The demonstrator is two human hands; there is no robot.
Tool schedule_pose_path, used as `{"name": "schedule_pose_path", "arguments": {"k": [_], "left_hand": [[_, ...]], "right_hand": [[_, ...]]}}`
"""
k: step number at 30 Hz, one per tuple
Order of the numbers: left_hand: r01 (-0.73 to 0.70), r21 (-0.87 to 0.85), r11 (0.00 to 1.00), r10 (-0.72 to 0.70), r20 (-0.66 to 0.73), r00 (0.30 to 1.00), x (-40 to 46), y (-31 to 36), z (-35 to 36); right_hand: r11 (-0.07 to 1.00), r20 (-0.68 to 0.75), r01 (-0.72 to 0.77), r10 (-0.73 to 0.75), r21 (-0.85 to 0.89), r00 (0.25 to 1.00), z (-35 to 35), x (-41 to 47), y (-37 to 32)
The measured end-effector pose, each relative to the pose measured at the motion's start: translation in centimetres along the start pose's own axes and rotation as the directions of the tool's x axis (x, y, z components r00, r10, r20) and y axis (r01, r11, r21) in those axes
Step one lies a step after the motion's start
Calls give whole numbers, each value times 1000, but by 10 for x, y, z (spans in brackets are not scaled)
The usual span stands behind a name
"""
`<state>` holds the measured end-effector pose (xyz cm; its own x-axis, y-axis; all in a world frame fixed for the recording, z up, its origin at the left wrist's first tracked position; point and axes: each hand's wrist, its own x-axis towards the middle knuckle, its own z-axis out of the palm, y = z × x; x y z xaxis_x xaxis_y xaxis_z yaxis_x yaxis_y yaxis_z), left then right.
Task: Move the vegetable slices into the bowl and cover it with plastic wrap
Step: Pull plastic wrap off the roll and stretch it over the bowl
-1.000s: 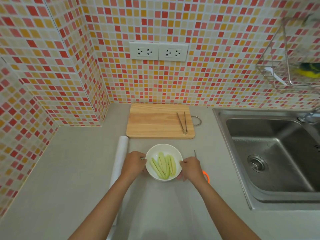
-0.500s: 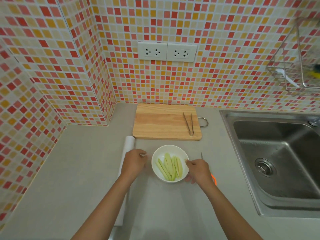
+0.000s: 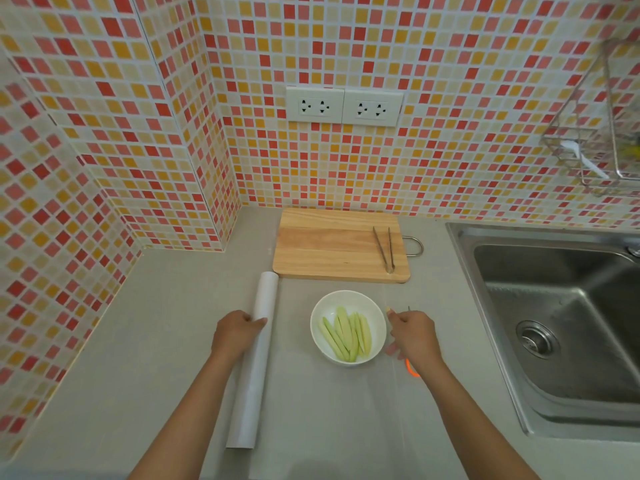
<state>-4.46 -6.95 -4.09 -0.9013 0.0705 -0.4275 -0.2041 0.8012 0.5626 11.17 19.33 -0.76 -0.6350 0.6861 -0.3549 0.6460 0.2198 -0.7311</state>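
White bowl (image 3: pixel 347 303) holds the green vegetable slices (image 3: pixel 347 333), between both hands. Left hand (image 3: pixel 236 333) grips the plastic wrap roll (image 3: pixel 255 358); right hand (image 3: pixel 412 335) pinches film over orange-handled scissors (image 3: pixel 411 369). Tongs (image 3: pixel 385 248) lie on the cutting board (image 3: pixel 329 244) behind.

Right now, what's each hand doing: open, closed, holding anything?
Left hand: rests on the plastic wrap roll, fingers curled over it.
Right hand: beside the bowl, fingertips pinched; whether it holds the wrap sheet cannot be told.
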Motion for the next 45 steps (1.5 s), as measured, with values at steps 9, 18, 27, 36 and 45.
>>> {"name": "schedule_pose_path", "arguments": {"k": [9,18,27,36,45], "left_hand": [[3,-136,991,12,111,994,-3,-3,3],[-36,-388,921,81,101,992,-19,20,-6],[-64,-662,747,292,240,926,-55,99,-13],[-51,-706,706,353,288,890,-77,129,10],[-79,-696,714,366,275,889,-80,128,21]], "right_hand": [[1000,22,-8,8,5,1000,3,-4,2],[996,-134,50,-59,-76,989,-2,-5,-8],[916,-162,309,-274,255,948,5,-13,-74],[923,-72,187,-173,337,982,14,14,-106],[951,-179,199,-159,235,971,3,35,-116]]}}
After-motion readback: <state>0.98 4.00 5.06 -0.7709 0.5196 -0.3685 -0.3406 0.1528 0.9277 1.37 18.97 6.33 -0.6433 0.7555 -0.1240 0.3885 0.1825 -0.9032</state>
